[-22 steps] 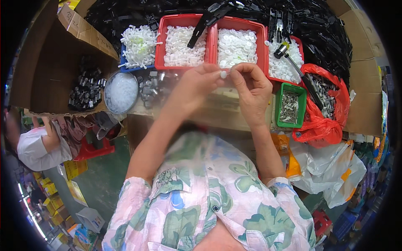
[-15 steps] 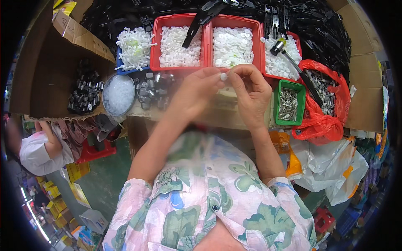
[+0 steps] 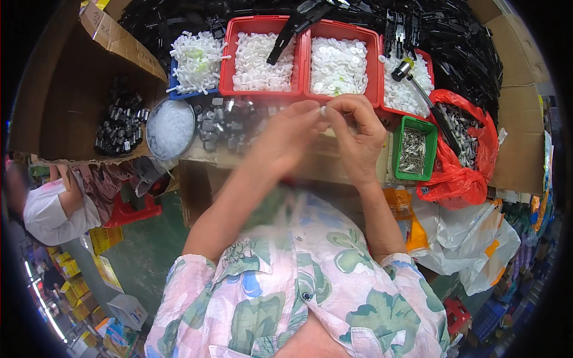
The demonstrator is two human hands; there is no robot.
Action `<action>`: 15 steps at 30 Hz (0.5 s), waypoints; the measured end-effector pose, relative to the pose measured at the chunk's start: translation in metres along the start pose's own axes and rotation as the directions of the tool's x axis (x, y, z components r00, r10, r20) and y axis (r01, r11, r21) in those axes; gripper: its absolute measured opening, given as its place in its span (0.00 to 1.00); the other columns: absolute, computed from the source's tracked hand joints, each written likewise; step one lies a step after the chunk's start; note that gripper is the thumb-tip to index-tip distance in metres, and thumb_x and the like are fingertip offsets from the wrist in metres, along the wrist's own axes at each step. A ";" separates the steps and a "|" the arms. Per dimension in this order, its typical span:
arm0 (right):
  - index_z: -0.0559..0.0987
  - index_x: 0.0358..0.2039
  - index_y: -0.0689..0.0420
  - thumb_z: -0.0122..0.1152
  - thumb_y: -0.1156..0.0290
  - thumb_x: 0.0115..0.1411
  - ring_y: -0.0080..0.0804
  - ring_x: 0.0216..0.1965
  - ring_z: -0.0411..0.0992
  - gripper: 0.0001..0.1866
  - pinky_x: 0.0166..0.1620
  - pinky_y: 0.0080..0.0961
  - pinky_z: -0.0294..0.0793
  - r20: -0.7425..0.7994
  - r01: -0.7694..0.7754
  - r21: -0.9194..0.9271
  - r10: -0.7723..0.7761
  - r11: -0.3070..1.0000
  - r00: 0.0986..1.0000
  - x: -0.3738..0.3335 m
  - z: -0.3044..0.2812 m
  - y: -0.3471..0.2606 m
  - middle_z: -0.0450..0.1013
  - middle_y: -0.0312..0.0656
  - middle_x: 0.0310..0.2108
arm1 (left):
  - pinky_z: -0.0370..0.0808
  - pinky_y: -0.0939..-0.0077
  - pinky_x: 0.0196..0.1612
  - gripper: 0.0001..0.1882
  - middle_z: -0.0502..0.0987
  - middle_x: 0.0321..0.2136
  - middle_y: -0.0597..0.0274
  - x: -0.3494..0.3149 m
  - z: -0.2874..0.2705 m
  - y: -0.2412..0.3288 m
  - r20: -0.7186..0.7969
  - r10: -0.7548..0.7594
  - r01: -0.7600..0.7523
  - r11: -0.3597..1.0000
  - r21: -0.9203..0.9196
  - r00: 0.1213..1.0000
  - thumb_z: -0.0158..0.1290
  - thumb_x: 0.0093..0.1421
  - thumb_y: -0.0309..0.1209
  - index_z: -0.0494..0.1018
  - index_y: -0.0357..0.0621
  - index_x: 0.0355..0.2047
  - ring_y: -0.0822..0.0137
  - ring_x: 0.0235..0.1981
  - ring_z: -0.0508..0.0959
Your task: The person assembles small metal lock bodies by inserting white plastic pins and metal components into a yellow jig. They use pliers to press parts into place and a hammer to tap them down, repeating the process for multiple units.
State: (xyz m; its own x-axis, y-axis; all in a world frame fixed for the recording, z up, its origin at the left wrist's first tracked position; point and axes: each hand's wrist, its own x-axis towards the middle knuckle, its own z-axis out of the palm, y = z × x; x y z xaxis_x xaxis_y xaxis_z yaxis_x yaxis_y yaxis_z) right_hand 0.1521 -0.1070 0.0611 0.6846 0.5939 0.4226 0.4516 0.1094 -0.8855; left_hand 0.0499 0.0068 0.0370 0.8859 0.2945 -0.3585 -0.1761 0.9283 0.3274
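Observation:
Over the front of the bench, my two hands meet at their fingertips. A small white plastic part [image 3: 323, 111] shows between them. The thumb and bent forefinger of my right hand [image 3: 360, 136] are closed in a pinch at it. My left hand [image 3: 287, 136] is blurred, with its fingers drawn together against the part's other side. The part's finer shape is hidden by the fingers. Just beyond the hands stand a red tray of white flat round pieces [image 3: 339, 64] and a red tray of small white pieces [image 3: 262, 62].
Left are a blue tray of white stems [image 3: 197, 62], metal cylinders [image 3: 215, 122], a clear bowl [image 3: 171, 129] and a cardboard box [image 3: 65, 101]. Right are a green tray of metal pins [image 3: 413, 149], a hammer [image 3: 439, 110] and a red bag [image 3: 459, 188]. Black parts [image 3: 465, 53] pile behind.
My hands stay together at the white part, which shows less now between the fingertips. My left hand has shifted slightly to the right. The whole view has moved a little.

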 end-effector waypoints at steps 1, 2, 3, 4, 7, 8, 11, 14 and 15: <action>0.78 0.35 0.64 0.66 0.79 0.59 0.28 0.35 0.75 0.06 0.40 0.23 0.74 -0.010 -0.035 0.036 0.035 0.999 0.999 -0.002 0.000 0.002 0.76 0.41 0.34 | 0.83 0.83 0.40 0.11 0.80 0.37 0.58 -0.001 -0.001 0.000 -0.027 0.003 -0.003 1.000 0.004 1.000 0.58 0.63 0.21 0.74 0.38 0.46 0.68 0.35 0.82; 0.79 0.35 0.64 0.66 0.79 0.58 0.29 0.35 0.75 0.06 0.40 0.24 0.74 -0.019 -0.070 0.072 0.071 0.995 0.997 -0.003 -0.001 0.004 0.76 0.42 0.34 | 0.82 0.83 0.40 0.11 0.80 0.37 0.58 -0.003 -0.002 0.000 -0.033 0.006 -0.005 1.000 0.030 0.999 0.58 0.63 0.21 0.75 0.39 0.45 0.68 0.35 0.82; 0.79 0.35 0.64 0.67 0.79 0.58 0.29 0.35 0.75 0.06 0.40 0.24 0.74 -0.016 -0.072 0.067 0.073 0.995 0.997 -0.006 -0.003 0.003 0.77 0.42 0.34 | 0.82 0.83 0.39 0.10 0.80 0.37 0.58 -0.004 -0.002 0.001 -0.039 0.008 -0.006 0.998 0.057 0.999 0.58 0.63 0.21 0.75 0.39 0.45 0.68 0.35 0.82; 0.79 0.35 0.64 0.67 0.80 0.57 0.29 0.35 0.76 0.06 0.40 0.24 0.74 -0.010 -0.074 0.065 0.075 0.995 0.997 -0.010 -0.005 0.001 0.77 0.42 0.34 | 0.82 0.83 0.39 0.10 0.80 0.37 0.58 -0.007 -0.002 0.001 -0.047 0.013 -0.009 0.997 0.082 0.999 0.58 0.63 0.21 0.75 0.39 0.45 0.68 0.35 0.82; 0.79 0.35 0.65 0.67 0.81 0.56 0.30 0.35 0.77 0.06 0.40 0.24 0.74 0.044 0.014 -0.029 -0.013 0.999 0.999 -0.013 -0.009 -0.001 0.78 0.43 0.33 | 0.81 0.81 0.39 0.11 0.81 0.38 0.58 -0.012 -0.001 -0.002 -0.007 0.081 -0.078 0.980 0.184 0.997 0.58 0.63 0.22 0.75 0.38 0.45 0.68 0.35 0.82; 0.80 0.34 0.65 0.66 0.82 0.55 0.31 0.35 0.77 0.06 0.40 0.24 0.74 0.069 0.058 -0.074 -0.053 0.996 0.996 -0.013 -0.011 -0.002 0.79 0.43 0.33 | 0.81 0.81 0.40 0.11 0.81 0.38 0.58 -0.015 0.001 -0.003 0.002 0.098 -0.095 0.966 0.241 0.995 0.58 0.63 0.22 0.75 0.37 0.46 0.69 0.36 0.82; 0.80 0.33 0.65 0.66 0.83 0.54 0.31 0.35 0.77 0.06 0.39 0.25 0.74 0.092 0.025 -0.030 -0.022 0.999 0.996 -0.017 -0.013 -0.002 0.78 0.43 0.33 | 0.81 0.80 0.42 0.13 0.81 0.39 0.58 -0.022 0.003 -0.004 0.043 0.156 -0.158 0.880 0.448 0.987 0.58 0.63 0.22 0.76 0.36 0.47 0.70 0.37 0.82; 0.80 0.33 0.65 0.66 0.84 0.54 0.32 0.34 0.77 0.06 0.38 0.25 0.74 0.181 0.019 -0.010 -0.017 1.000 0.983 -0.018 -0.017 0.002 0.78 0.43 0.32 | 0.80 0.79 0.45 0.14 0.81 0.40 0.60 -0.028 -0.001 0.001 0.104 0.196 -0.215 0.712 0.668 0.975 0.59 0.62 0.22 0.76 0.36 0.48 0.71 0.39 0.81; 0.80 0.34 0.65 0.66 0.84 0.54 0.33 0.34 0.77 0.07 0.38 0.26 0.74 0.209 0.021 -0.002 -0.020 1.000 0.978 -0.018 -0.018 0.003 0.78 0.43 0.32 | 0.80 0.79 0.46 0.13 0.80 0.40 0.61 -0.030 0.000 0.003 0.119 0.192 -0.218 0.662 0.717 0.974 0.59 0.62 0.21 0.76 0.36 0.48 0.72 0.39 0.81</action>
State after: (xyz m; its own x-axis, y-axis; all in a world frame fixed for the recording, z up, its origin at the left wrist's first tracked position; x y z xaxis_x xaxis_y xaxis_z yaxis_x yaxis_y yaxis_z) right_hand 0.1511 -0.1314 0.0542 0.5407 0.7453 0.3901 0.4667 0.1201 -0.8762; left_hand 0.0224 0.0007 0.0487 0.8804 0.4377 -0.1824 -0.0020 0.3880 0.9216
